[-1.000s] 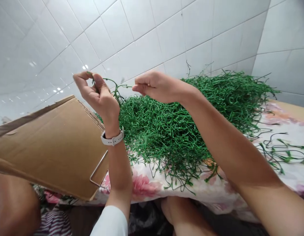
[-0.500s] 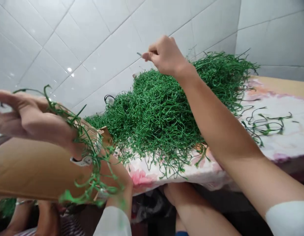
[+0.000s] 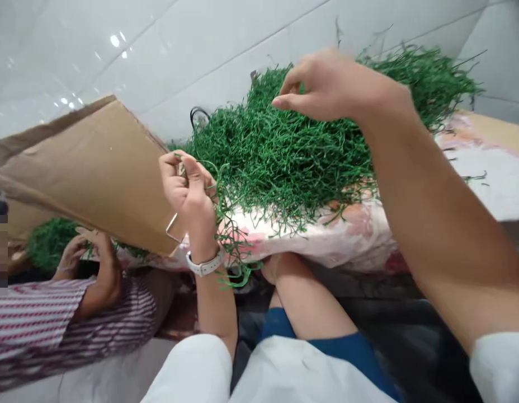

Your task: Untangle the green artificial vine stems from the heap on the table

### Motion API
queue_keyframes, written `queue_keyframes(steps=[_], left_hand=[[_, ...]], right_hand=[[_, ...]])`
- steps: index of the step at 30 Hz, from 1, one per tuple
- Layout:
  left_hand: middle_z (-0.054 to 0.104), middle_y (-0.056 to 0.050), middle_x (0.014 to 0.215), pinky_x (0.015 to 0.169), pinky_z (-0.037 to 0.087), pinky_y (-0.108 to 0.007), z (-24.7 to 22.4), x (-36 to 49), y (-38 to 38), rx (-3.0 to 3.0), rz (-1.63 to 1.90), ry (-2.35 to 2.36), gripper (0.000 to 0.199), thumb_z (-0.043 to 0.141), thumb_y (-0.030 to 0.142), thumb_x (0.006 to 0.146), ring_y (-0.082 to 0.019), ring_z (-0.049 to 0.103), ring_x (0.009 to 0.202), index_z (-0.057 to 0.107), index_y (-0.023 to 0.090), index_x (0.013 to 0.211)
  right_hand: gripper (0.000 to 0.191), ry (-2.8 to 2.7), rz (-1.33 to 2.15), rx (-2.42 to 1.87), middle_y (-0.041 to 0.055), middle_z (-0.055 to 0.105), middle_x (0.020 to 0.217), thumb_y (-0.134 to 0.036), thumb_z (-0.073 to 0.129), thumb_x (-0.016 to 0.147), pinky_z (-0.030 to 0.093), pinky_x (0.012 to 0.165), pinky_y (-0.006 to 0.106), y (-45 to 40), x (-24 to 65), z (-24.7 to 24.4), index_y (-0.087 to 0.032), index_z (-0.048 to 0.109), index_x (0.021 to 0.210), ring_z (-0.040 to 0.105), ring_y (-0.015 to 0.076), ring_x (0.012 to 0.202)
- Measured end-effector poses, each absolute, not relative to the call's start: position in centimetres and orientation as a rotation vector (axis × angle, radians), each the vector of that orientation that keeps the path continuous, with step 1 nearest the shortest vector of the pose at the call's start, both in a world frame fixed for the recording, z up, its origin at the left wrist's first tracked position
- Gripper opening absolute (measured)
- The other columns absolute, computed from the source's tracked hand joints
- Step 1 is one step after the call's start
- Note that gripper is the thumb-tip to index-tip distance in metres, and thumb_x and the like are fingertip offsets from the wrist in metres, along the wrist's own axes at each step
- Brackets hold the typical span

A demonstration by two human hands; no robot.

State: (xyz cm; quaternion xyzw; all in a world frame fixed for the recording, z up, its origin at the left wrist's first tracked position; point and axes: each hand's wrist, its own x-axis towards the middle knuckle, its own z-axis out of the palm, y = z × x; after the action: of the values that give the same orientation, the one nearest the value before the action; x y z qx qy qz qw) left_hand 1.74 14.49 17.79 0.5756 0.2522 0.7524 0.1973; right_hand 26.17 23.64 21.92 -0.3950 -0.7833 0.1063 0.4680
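My left hand (image 3: 188, 187) is raised in front of a cardboard sheet, its fingers curled and thumb pressed in. From it, thin green artificial stems (image 3: 234, 240) trail down past the white watch (image 3: 204, 262) on my wrist. A bent thin metal wire (image 3: 172, 225) shows beside that hand; whether it is held is unclear. My right hand (image 3: 322, 84) hovers over the big pile of green artificial stems (image 3: 284, 151), slightly blurred. Its thumb and bent fingers stand a little apart, and I see nothing between them.
The pile rests on a table with a flowered cloth (image 3: 339, 240), against a tiled wall. At left the cardboard sheet (image 3: 100, 168) stands upright as a divider. Beyond it sits a co-worker in a striped top (image 3: 95, 319), hands near more green stems (image 3: 50, 240). My knees are under the table edge.
My left hand has come down and right from the left edge, its spread palm now closed. My right hand no longer shows the small thin piece in its pinch. The view has swung left and downward.
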Motion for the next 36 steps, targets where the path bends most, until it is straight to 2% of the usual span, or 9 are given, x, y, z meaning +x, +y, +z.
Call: queue_keyframes(steps=[2,3,6,8,12,18,20,28,36], left_hand=[[0.033,0.012,0.054,0.043,0.025,-0.022,15.0,1.7,13.5,1.473,2.066,0.788,0.044,0.074,0.059,0.089,-0.005,0.029,0.043,0.047,0.024,0.088],[0.031,0.012,0.054,0.044,0.026,-0.023,13.7,1.9,12.9,1.412,2.033,0.819,0.046,0.072,0.063,0.088,-0.006,0.029,0.043,0.047,0.025,0.088],[0.033,0.011,0.057,0.048,0.029,-0.023,10.3,2.4,11.0,1.254,1.922,0.911,0.046,0.069,0.067,0.087,-0.007,0.033,0.046,0.049,0.026,0.091],[0.036,0.009,0.060,0.051,0.033,-0.024,8.7,2.8,9.7,1.192,1.885,1.008,0.046,0.066,0.069,0.088,-0.008,0.037,0.049,0.050,0.026,0.093],[0.043,0.006,0.068,0.059,0.038,-0.025,6.6,3.0,8.0,1.209,1.888,1.159,0.047,0.061,0.072,0.090,-0.010,0.045,0.058,0.051,0.026,0.097],[0.060,-0.003,0.102,0.086,0.048,-0.028,5.3,1.5,5.4,1.421,1.908,1.266,0.048,0.064,0.067,0.092,-0.014,0.060,0.091,0.056,0.026,0.114],[0.063,-0.004,0.104,0.090,0.047,-0.028,5.3,0.9,4.0,1.511,1.862,1.324,0.042,0.065,0.062,0.094,-0.015,0.061,0.096,0.062,0.024,0.112],[0.074,-0.004,0.092,0.084,0.052,-0.030,6.2,0.4,1.7,1.663,1.497,1.203,0.018,0.077,0.041,0.091,-0.018,0.067,0.089,0.079,0.022,0.090],[0.059,0.000,0.074,0.066,0.047,-0.025,5.8,0.1,2.5,1.334,1.481,1.099,0.038,0.076,0.053,0.088,-0.012,0.055,0.068,0.067,0.020,0.075]], right_hand=[[0.033,-1.951,0.189,-0.970,0.0035,0.058,0.069,-0.042,0.058,0.100,0.040,0.071,0.037,18.7,24.6,19.4,-0.022,0.071,0.078,0.049,0.0176,0.066],[0.039,-1.935,0.356,-0.895,0.0029,0.057,0.068,-0.045,0.051,0.104,0.040,0.067,0.036,16.4,23.6,17.8,-0.020,0.072,0.082,0.047,0.0162,0.062],[0.041,-1.821,0.704,-0.653,0.0047,0.067,0.080,-0.058,0.062,0.097,0.042,0.064,0.033,10.7,20.2,12.3,-0.019,0.075,0.093,0.055,0.0156,0.068],[0.038,-1.699,0.879,-0.605,0.0046,0.069,0.086,-0.057,0.072,0.090,0.044,0.063,0.031,8.5,18.0,8.8,-0.021,0.076,0.101,0.058,0.0160,0.072],[0.036,-1.386,1.126,-0.605,0.0020,0.067,0.083,-0.054,0.085,0.079,0.046,0.062,0.029,6.7,14.2,4.5,-0.023,0.073,0.093,0.058,0.0157,0.071],[0.037,-1.172,1.207,-0.593,0.0016,0.062,0.082,-0.051,0.092,0.071,0.049,0.063,0.030,5.2,13.2,3.5,-0.024,0.070,0.085,0.056,0.0159,0.071],[0.036,-1.152,1.214,-0.566,0.0010,0.061,0.083,-0.049,0.092,0.072,0.047,0.063,0.029,5.0,13.4,3.5,-0.024,0.069,0.086,0.054,0.0151,0.072],[0.044,-1.260,1.247,-0.601,-0.0006,0.053,0.077,-0.055,0.089,0.074,0.043,0.067,0.030,4.8,13.3,2.5,-0.022,0.059,0.076,0.048,0.0159,0.074],[0.039,-1.369,1.328,-0.540,-0.0016,0.056,0.075,-0.050,0.089,0.076,0.040,0.063,0.028,4.7,14.4,2.3,-0.020,0.064,0.076,0.048,0.0132,0.068]])
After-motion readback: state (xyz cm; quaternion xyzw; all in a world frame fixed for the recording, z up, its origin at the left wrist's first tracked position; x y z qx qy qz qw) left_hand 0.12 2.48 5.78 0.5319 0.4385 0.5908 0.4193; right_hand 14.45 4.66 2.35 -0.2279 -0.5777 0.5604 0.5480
